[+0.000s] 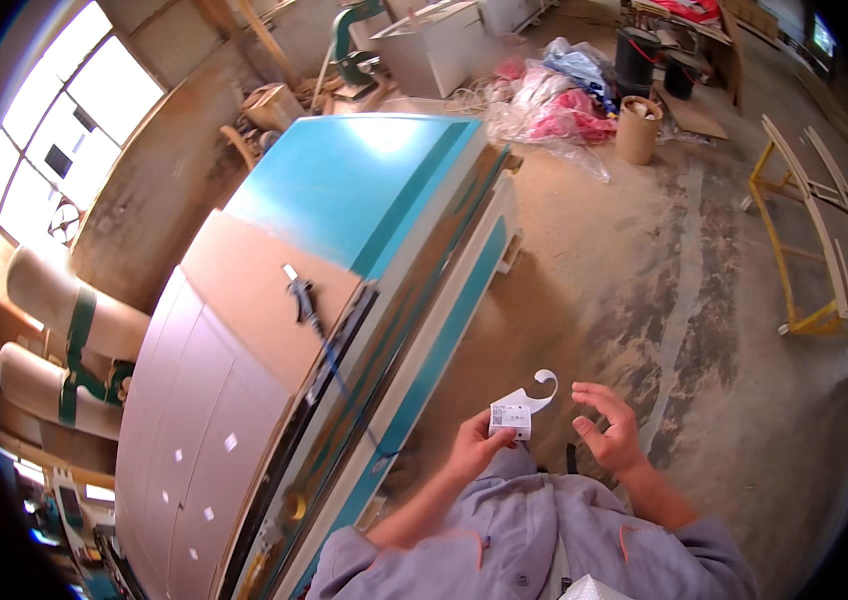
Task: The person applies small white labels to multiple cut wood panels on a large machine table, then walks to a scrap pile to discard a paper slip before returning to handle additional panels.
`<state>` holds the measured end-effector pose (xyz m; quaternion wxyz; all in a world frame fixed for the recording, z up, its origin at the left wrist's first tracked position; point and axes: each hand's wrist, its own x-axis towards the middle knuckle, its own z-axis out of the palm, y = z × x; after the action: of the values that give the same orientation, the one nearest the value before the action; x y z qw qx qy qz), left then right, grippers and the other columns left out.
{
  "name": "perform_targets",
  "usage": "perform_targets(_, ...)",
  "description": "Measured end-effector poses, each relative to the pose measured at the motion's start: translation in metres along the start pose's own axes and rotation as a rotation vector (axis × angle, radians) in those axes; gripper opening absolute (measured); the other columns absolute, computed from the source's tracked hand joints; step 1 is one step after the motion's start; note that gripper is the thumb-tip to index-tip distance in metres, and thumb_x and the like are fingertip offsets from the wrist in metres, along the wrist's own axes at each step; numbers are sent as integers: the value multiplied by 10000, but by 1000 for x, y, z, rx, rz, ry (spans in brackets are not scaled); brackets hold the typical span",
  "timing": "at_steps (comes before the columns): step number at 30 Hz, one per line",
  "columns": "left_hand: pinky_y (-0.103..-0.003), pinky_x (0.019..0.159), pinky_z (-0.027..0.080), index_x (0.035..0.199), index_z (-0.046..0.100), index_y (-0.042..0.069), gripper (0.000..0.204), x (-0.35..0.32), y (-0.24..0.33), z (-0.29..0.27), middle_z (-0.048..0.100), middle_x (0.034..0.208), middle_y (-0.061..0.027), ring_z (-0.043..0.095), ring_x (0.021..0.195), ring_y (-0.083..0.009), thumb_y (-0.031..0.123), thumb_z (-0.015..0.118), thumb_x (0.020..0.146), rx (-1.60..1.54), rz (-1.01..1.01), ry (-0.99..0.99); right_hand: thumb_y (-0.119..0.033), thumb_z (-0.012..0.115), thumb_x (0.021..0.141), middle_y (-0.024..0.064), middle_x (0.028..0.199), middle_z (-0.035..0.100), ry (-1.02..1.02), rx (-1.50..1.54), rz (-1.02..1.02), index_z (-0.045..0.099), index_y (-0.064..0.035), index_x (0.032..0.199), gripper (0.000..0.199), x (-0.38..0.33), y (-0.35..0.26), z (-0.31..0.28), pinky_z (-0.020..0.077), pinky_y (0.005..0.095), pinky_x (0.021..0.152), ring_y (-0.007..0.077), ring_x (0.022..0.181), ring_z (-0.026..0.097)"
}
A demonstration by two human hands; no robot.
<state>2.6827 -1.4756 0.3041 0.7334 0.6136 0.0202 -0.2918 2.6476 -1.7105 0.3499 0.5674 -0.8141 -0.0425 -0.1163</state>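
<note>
White label strip (520, 408) pinched in left hand (474, 445); right hand (609, 425) released, fingers spread, just beside.

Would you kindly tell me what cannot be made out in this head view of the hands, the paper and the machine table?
- Label held in the left hand: its print is too small to make out.
- White backing strip: its lower part is hidden behind the label.
- Right hand: open, touching nothing; its palm faces away.
- Air gun on the brown panel: its hose is lost along the table edge.
- Lower left of the panel: bent and cut off by the fisheye rim.
</note>
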Motion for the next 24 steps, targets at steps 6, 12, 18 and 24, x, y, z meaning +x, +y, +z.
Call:
perform_targets(6, -274, 713, 525, 1144, 573, -15, 268, 191, 27, 14, 661, 971, -71, 629, 834, -128, 62, 606, 889, -45, 86, -144, -147, 687, 722, 143, 1124, 626, -37, -403, -19, 658, -29, 1025, 327, 116, 87, -72, 467, 391, 897, 336, 1024, 585)
perform_targets(12, -275, 716, 514, 1128, 564, -29, 231, 382, 156, 43, 651, 982, -88, 619, 835, -133, 11, 567, 901, -166, 204, -198, -144, 648, 790, 125, 1163, 629, 362, -155, 1036, 643, -16, 1103, 338, 73, 318, -199, 452, 371, 920, 264, 1076, 587)
perform_targets(18, -272, 740, 496, 1174, 540, -24, 275, 547, 272, 59, 634, 1006, -74, 603, 850, -128, 32, 579, 908, -104, 326, -260, -173, 590, 826, 94, 979, 628, 276, -134, 1588, 659, -69, 1010, 222, 7, 406, -204, 450, 381, 791, 225, 920, 588)
perform_targets(24, -278, 726, 512, 1177, 546, -13, 287, 716, 303, 63, 644, 984, -69, 611, 848, -125, 65, 589, 905, -64, 338, -98, -202, 532, 861, 62, 796, 626, -209, -295, 1370, 674, -123, 918, 172, 182, 532, -243, 448, 391, 663, 186, 765, 590)
